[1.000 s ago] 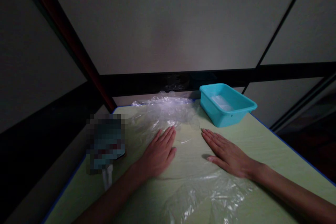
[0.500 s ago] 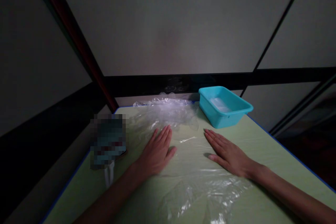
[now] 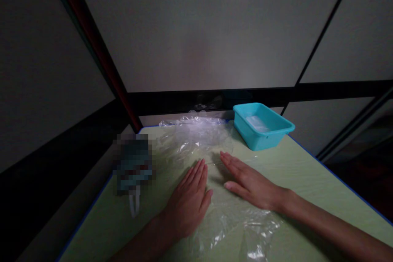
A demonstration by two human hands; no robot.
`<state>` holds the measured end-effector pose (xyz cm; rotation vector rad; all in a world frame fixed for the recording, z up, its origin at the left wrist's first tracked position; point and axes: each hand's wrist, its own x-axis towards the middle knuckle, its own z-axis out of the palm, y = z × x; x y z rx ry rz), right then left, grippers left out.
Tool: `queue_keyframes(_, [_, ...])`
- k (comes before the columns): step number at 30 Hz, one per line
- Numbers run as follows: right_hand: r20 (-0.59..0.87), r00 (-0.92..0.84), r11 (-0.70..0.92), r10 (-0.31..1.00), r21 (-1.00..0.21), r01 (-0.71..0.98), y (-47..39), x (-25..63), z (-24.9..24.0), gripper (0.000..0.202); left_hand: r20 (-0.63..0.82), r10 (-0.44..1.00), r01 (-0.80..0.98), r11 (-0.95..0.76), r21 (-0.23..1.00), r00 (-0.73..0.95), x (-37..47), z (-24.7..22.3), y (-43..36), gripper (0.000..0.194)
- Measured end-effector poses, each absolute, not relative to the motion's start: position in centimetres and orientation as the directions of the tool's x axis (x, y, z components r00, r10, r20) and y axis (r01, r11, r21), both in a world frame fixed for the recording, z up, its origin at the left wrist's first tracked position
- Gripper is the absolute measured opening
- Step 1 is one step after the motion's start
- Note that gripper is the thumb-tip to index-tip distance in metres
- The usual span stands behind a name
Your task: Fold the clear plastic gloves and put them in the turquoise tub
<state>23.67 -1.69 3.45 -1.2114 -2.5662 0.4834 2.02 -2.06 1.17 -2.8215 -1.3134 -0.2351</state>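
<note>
Clear plastic film (image 3: pixel 227 223) lies over the middle of the pale green table, with wrinkles toward the near side. My left hand (image 3: pixel 188 200) rests palm down on it, fingers stretched out and pointing away from me. To its right, my right hand (image 3: pixel 250 182) is also outstretched, angled inward, its fingertips near those of the left; whether it touches the film or hovers just over it I cannot tell. Beyond both hands sits a crumpled heap of clear plastic (image 3: pixel 198 131) at the table's far edge. Neither hand grips anything.
A turquoise plastic basin (image 3: pixel 267 141) with something whitish inside stands at the back right. At the left lies a blurred-out object (image 3: pixel 133 163) with white strips below it. The table (image 3: pixel 310 192) has a blue edge and meets cabinet panels behind.
My right hand has moved left, closer to my left hand. My left hand has come slightly nearer to me. The view has shifted a little.
</note>
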Motion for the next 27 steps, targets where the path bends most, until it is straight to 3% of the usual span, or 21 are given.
queue_keyframes(6, [0.134, -0.733, 0.725, 0.667, -0.344, 0.597, -2.1, 19.1, 1.9, 0.075, 0.177, 0.759, 0.769, -0.639, 0.015, 0.627, 1.4, -1.1, -2.1, 0.053])
queue_keyframes(13, [0.039, -0.765, 0.739, 0.643, -0.292, 0.607, -2.4, 21.3, 1.1, 0.077, 0.247, 0.738, 0.764, -0.646, -0.010, 0.628, 1.3, -1.4, -2.2, 0.053])
queue_keyframes(27, [0.108, -0.624, 0.633, 0.774, -0.148, 0.759, -3.1, 29.6, 0.1, 0.066, 0.212, 0.752, 0.769, -0.639, 0.001, 0.625, 1.1, -1.1, -2.3, 0.054])
